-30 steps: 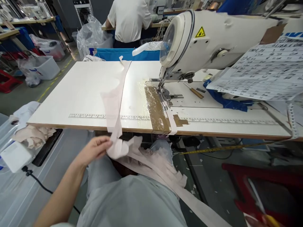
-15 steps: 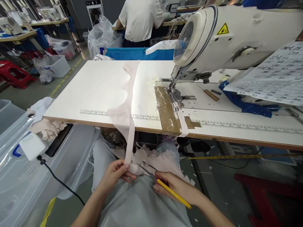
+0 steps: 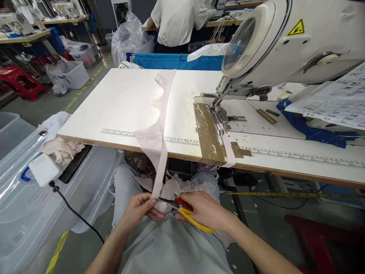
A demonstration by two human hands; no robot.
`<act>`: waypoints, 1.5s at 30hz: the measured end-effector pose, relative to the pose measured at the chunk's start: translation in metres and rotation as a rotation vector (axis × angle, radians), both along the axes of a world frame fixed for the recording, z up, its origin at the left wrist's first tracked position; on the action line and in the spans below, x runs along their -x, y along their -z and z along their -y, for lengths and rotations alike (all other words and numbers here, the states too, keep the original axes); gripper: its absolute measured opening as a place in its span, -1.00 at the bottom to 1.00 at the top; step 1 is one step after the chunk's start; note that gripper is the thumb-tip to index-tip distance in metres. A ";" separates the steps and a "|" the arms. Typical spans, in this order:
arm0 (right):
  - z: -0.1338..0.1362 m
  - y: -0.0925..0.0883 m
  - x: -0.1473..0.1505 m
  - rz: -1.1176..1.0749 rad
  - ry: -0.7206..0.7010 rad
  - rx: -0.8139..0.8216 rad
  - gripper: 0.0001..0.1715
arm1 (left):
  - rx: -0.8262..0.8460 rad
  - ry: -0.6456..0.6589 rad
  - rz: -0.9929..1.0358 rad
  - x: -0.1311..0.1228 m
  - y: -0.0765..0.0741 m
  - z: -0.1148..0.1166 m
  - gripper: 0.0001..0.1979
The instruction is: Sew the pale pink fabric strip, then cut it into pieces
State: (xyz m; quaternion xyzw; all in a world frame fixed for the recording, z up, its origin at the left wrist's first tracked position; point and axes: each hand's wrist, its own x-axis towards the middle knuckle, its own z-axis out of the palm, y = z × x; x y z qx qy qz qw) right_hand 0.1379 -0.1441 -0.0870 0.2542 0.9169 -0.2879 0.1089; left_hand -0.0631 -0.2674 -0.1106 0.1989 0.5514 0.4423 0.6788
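A long pale pink fabric strip lies across the white sewing table and hangs over its front edge down to my lap. My left hand pinches the strip's lower end just above my lap. My right hand is closed on red-and-yellow-handled scissors, whose blades meet the strip right beside my left fingers. More pink fabric is bunched on my lap under the table edge.
A white industrial sewing machine stands at the right, with printed sheets and blue cloth beside it. Clear plastic bins with fabric pieces, a white adapter and cable sit at my left. A person in a white shirt works behind the table.
My right hand came in from the lower right with the scissors and moved the blades left onto the strip. My left hand kept its pinch on the strip's end.
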 end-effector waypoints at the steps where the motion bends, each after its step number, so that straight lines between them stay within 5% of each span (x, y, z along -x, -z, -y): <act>1: 0.001 -0.001 0.000 0.001 0.006 -0.028 -0.53 | 0.001 0.005 -0.004 0.000 0.000 0.000 -0.49; 26: -0.003 0.004 0.007 -0.008 -0.034 -0.099 -0.64 | 0.009 0.061 -0.056 0.001 0.001 0.003 -0.53; 29: -0.001 0.010 -0.003 -0.048 0.036 -0.059 -0.57 | -0.030 0.075 -0.292 0.014 0.002 0.000 -0.51; 33: 0.008 0.017 -0.019 -0.116 0.164 0.046 -0.53 | -0.258 -0.154 -0.886 0.028 0.002 -0.022 -0.57; 36: 0.018 0.018 -0.027 -0.176 0.271 0.116 -0.53 | -0.430 -0.176 -1.016 0.024 0.004 -0.047 -0.67; 40: 0.027 0.015 -0.043 -0.240 0.410 0.152 -0.55 | -0.309 -0.143 -0.808 0.020 0.020 -0.059 -0.73; 45: 0.029 0.021 -0.072 -0.289 0.589 0.175 -0.50 | -0.017 -0.225 -0.725 0.048 0.062 -0.027 -0.74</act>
